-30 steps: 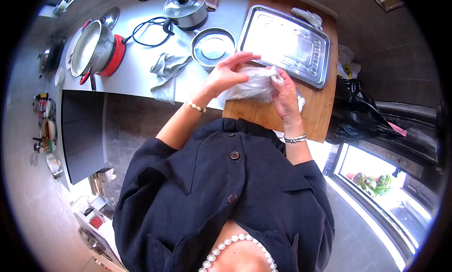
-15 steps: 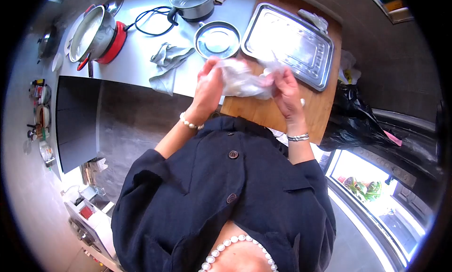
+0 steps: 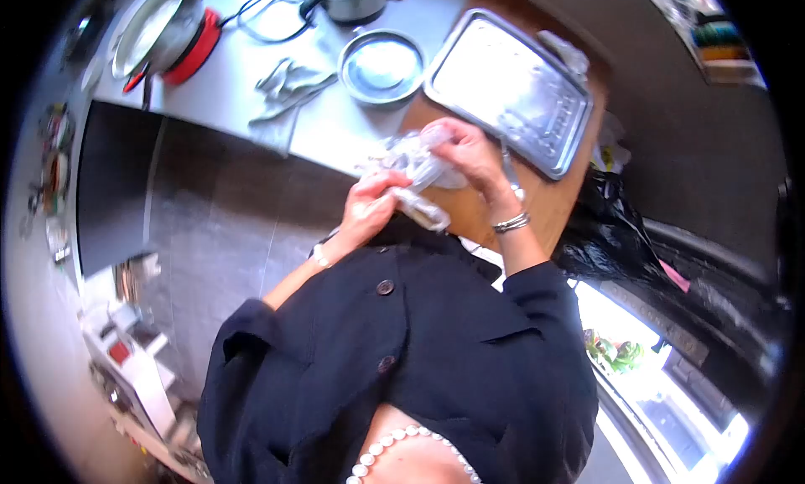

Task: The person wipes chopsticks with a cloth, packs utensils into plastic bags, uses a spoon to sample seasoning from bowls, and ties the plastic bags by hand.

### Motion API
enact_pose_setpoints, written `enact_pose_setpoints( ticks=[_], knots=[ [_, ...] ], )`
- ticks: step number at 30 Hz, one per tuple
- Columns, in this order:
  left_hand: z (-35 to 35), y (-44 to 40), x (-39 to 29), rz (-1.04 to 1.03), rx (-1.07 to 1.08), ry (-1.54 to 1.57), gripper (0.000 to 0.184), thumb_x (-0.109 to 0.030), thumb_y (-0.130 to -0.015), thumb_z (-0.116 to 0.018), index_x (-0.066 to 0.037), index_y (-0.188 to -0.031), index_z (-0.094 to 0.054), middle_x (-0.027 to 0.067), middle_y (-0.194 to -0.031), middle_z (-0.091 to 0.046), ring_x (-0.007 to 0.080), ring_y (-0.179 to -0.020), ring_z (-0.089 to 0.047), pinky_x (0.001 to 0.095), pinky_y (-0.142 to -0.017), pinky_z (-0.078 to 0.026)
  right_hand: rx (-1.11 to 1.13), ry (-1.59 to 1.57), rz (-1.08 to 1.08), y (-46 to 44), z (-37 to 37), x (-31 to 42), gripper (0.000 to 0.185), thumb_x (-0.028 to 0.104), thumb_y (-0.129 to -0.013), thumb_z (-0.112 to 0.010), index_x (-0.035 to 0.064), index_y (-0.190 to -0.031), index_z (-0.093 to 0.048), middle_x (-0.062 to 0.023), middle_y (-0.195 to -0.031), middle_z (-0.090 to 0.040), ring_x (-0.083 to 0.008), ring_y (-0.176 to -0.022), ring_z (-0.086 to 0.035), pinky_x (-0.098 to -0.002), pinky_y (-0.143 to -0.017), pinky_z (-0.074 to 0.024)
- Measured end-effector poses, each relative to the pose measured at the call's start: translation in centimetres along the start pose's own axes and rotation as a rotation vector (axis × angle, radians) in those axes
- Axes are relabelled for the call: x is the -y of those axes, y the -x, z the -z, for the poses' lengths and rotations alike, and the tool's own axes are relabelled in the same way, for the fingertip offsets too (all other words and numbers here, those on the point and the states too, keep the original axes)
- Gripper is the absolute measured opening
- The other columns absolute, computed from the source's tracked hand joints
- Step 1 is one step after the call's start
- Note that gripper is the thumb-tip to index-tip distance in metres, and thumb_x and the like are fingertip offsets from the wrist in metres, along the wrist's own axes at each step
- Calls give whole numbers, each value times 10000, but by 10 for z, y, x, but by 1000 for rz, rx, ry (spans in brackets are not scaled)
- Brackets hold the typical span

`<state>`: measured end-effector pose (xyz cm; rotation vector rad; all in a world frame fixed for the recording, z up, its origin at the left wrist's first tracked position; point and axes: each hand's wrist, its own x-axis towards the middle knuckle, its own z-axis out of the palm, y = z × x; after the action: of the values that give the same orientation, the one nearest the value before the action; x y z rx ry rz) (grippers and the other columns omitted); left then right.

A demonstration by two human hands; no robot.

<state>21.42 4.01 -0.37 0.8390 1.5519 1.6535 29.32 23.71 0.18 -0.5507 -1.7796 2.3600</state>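
Both hands are on a crumpled clear plastic bag (image 3: 409, 155), held over the near edge of the counter. My left hand (image 3: 371, 203) grips its lower part, its fingers closed around a gathered length that sticks out towards my body. My right hand (image 3: 468, 155) pinches the upper part between thumb and fingers. Whatever the bag contains is too blurred to tell. Just beyond lies a metal baking tray (image 3: 511, 86) on the wooden board (image 3: 470, 212). Left of the tray stands a round metal pan (image 3: 381, 67).
A grey cloth (image 3: 289, 90) lies on the white counter. Farther left, a pot (image 3: 155, 31) sits on a red base (image 3: 197, 52). At the back is another pot (image 3: 352, 0) near a black cable (image 3: 260, 19). A black plastic bag (image 3: 608, 232) hangs to the right.
The plastic bag has come closer to my body and is more bunched up. My left hand has moved down towards me; my right hand has shifted left over the bag.
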Motion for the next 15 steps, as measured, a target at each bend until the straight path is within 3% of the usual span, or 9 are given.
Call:
enact_pose_setpoints(
  ticks=[1,3,4,5,7,8,11,13,15],
  knots=[
    [-2,4,-2,-17,-33,-89,221,3,-769,-444,23,-909,-613,60,-897,-610,148,-916,-540,281,-819,-417,-17,260,2,-10,5,-11,171,47,-805,-582,32,-975,-597,-29,-897,-613,-120,-824,-569,-245,-765,-456],
    [-8,8,0,362,40,265,212,-22,-778,-453,11,-903,-621,50,-859,-611,129,-872,-541,274,-797,-419,87,965,368,-24,11,-2,201,39,-784,-541,60,-976,-597,-63,-832,-584,-199,-784,-570,-284,-720,-462],
    [-12,12,16,257,12,153,220,-59,-801,-446,14,-908,-624,40,-824,-613,108,-807,-540,256,-758,-429,130,1034,396,-34,10,-8,200,48,-776,-539,66,-968,-591,-78,-834,-566,-226,-790,-562,-305,-711,-460],
    [-5,12,31,255,206,91,258,-115,-831,-434,35,-963,-596,62,-978,-603,122,-896,-542,261,-803,-432,167,1104,415,-40,10,-17,198,58,-769,-537,71,-961,-585,-93,-837,-548,-253,-796,-555,-326,-702,-458],
    [-7,10,38,372,179,160,270,-122,-827,-434,39,-970,-596,61,-971,-604,123,-871,-547,258,-776,-441,191,1233,399,-42,4,-19,183,73,-766,-533,77,-945,-569,-110,-858,-527,-283,-824,-544,-356,-697,-454],
    [-6,11,49,249,133,160,269,-115,-797,-442,16,-958,-614,51,-935,-615,120,-847,-550,260,-751,-439,183,1292,365,-45,0,-20,169,78,-771,-531,77,-938,-559,-111,-877,-524,-287,-845,-542,-366,-700,-453],
    [-14,1,31,238,51,-143,249,-83,-721,-440,7,-880,-610,83,-763,-603,146,-736,-550,276,-708,-446,128,1365,335,-53,-6,-24,140,96,-793,-511,73,-931,-523,-142,-916,-518,-323,-839,-552,-409,-679,-453],
    [-18,0,36,141,12,-232,237,-46,-704,-439,1,-862,-609,115,-773,-597,217,-772,-568,306,-730,-450,66,1377,306,-56,-8,-25,132,103,-805,-493,72,-930,-522,-157,-926,-511,-341,-818,-557,-425,-662,-455],
    [-22,-2,39,48,-60,-327,238,-8,-695,-432,-4,-855,-608,127,-789,-599,258,-803,-571,321,-745,-451,47,1371,281,-58,-8,-26,135,126,-824,-465,74,-934,-523,-180,-831,-549,-371,-801,-565,-453,-647,-451]
  ],
)
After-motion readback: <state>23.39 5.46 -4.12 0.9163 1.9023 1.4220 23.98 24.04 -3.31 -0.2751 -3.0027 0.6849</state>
